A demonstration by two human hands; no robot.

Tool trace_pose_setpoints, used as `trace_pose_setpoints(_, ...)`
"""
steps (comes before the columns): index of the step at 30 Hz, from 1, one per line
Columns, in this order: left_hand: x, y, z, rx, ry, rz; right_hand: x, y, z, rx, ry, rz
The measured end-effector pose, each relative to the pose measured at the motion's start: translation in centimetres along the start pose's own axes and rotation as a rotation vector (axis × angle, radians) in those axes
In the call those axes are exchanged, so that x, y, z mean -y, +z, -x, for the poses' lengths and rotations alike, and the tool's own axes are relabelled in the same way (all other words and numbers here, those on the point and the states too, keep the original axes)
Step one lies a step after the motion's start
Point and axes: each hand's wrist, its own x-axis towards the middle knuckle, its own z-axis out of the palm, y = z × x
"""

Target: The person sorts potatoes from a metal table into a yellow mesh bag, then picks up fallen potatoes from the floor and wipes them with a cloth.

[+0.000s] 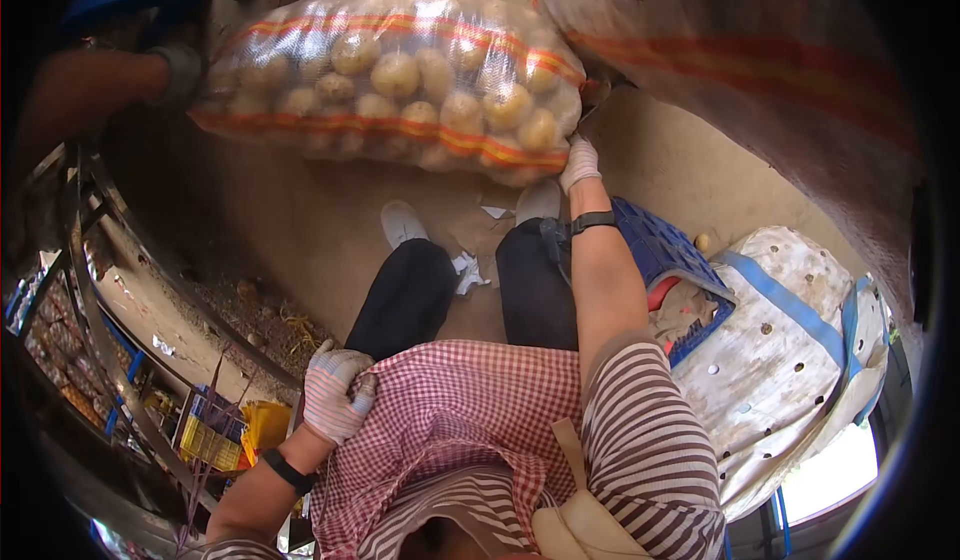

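A clear mesh sack of potatoes point(400, 80) with orange-red stripes hangs in the air ahead of me. My right hand point(578, 163), in a white glove, grips its right end. At the sack's left end, another person's gloved hand point(180, 72) holds it. My left hand point(338, 393), in a striped glove, rests closed against the checkered apron point(470, 400) at my hip. My legs in dark trousers and grey shoes stand below the sack.
A second striped sack point(760, 50) fills the upper right. A blue plastic crate point(665, 260) and a white perforated sheet with blue straps point(790, 350) lie on my right. Metal rails point(110, 290) and crates sit at left. Paper scraps litter the concrete floor.
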Motion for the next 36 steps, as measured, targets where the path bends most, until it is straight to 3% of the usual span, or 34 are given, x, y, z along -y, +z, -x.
trace_pose_setpoints(2, -0.1, -0.1, -0.3, 0.0, -0.002, -0.002, -0.3, 0.0, -0.5, 0.062, -0.005, -0.046)
trace_pose_setpoints(5, -0.5, -0.1, -0.3, -0.036, 0.019, 0.017, 3.6, 2.1, 4.8, -0.11, 0.03, -0.074)
trace_pose_setpoints(7, -0.6, -0.1, -0.5, -0.038, 0.014, 0.001, 4.7, 2.1, 4.9, -0.1, 0.061, 0.261)
trace_pose_setpoints(8, -0.7, -0.1, -0.4, -0.042, 0.018, 0.001, 4.7, 1.6, 4.4, -0.1, 0.055, 0.26)
trace_pose_setpoints(10, -0.4, -0.2, -0.4, 0.007, 0.003, 0.008, 4.1, 0.9, 2.4, 0.094, 0.224, -0.046)
trace_pose_setpoints(12, -0.2, -0.4, -0.4, 0.019, 0.002, 0.007, 4.1, 1.0, 3.2, 0.128, 0.201, -0.077)
trace_pose_setpoints(15, -0.4, -0.6, -0.3, 0.041, -0.01, 0.024, 3.6, 1.6, 4.5, 0.21, 0.37, -0.346)
trace_pose_setpoints(17, -0.3, -0.6, -0.8, 0.032, -0.013, 0.04, 4.2, 2.4, 4.8, 0.205, 0.321, -0.45)
trace_pose_setpoints(20, -0.5, -0.2, -0.6, -0.014, 0.016, 0.032, 4.4, 2.3, 4.6, 0.191, 0.245, -0.343)
trace_pose_setpoints(24, -0.6, -0.1, -0.5, 0.014, 0.018, 0.069, 4.2, 2.0, 3.5, 0.283, 0.28, -0.349)
trace_pose_setpoints(27, -0.6, 0.3, -0.2, 0.003, 0.009, 0.056, 5.2, 2.7, 5.1, 0.243, 0.306, -0.383)
trace_pose_setpoints(32, -0.7, 0.9, 0.1, -0.018, -0.011, 0.053, 5.9, 2.7, 5.6, 0.136, 0.305, -0.16)
trace_pose_setpoints(36, -1.7, 1.4, 0.2, -0.021, -0.02, 0.048, 5.2, 2.8, 5.3, 0.162, 0.289, -0.194)
